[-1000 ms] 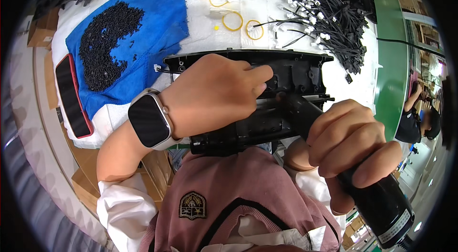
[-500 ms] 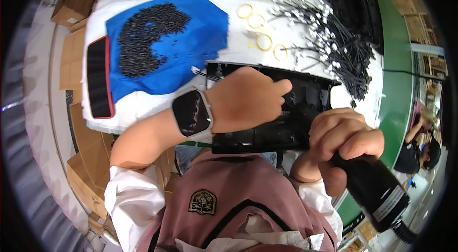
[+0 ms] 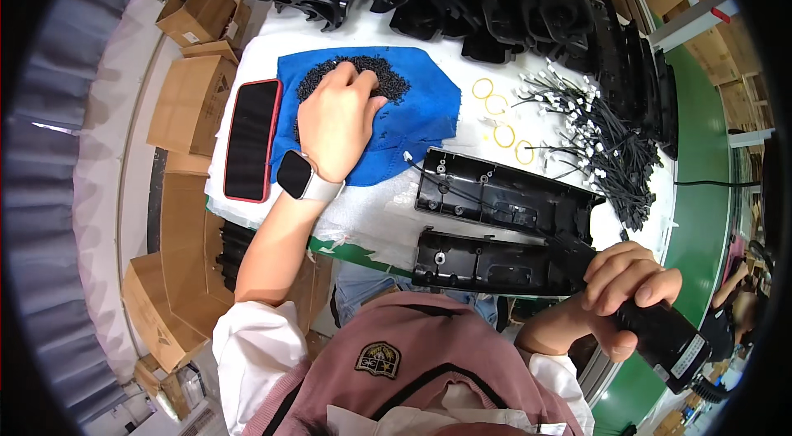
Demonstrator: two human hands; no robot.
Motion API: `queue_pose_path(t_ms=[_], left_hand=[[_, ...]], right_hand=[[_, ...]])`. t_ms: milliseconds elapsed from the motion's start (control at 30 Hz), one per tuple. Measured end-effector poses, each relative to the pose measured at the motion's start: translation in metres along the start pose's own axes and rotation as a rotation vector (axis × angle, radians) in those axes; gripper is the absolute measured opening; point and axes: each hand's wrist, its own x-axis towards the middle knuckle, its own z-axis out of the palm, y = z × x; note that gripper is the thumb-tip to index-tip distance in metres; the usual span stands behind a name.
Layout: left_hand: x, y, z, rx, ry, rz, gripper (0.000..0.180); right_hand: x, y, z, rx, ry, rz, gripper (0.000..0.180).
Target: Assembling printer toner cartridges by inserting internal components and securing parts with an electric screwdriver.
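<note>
White-topped table has blk shells nr R hand, wrapped round power driver, & L hand fingertips down in screws on blue cloth, hold unclear; light fingertip pinch prob best.

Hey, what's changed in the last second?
The left hand has moved left and forward, from over the black shells onto the pile of small black pieces on the blue cloth. The right hand still holds the black tool; the phone stays beside the cloth.
</note>
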Motion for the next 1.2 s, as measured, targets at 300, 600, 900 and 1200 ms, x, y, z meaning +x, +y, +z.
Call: queue_pose_path(t_ms=[300, 600, 900, 1200], left_hand=[[0.001, -0.006, 0.004, -0.168, 0.113, -0.011, 0.006], [0.0, -0.006, 0.002, -0.432, 0.103, -0.087, 0.005], [-0.008, 0.046, -0.015, -1.499, -0.374, -0.261, 0.007], [-0.019, 0.083, -0.016, -1.676, -0.79, -0.338, 0.011]], right_hand=[[0.004, 0.002, 0.006, 0.029, -0.048, 0.042, 0.049], [0.01, 0.005, 0.008, 0.112, 0.027, 0.036, 0.05], [0.022, 0.005, 0.013, 0.302, 0.216, -0.107, 0.049], [0.026, 0.002, 0.017, 0.47, 0.438, -0.195, 0.035]])
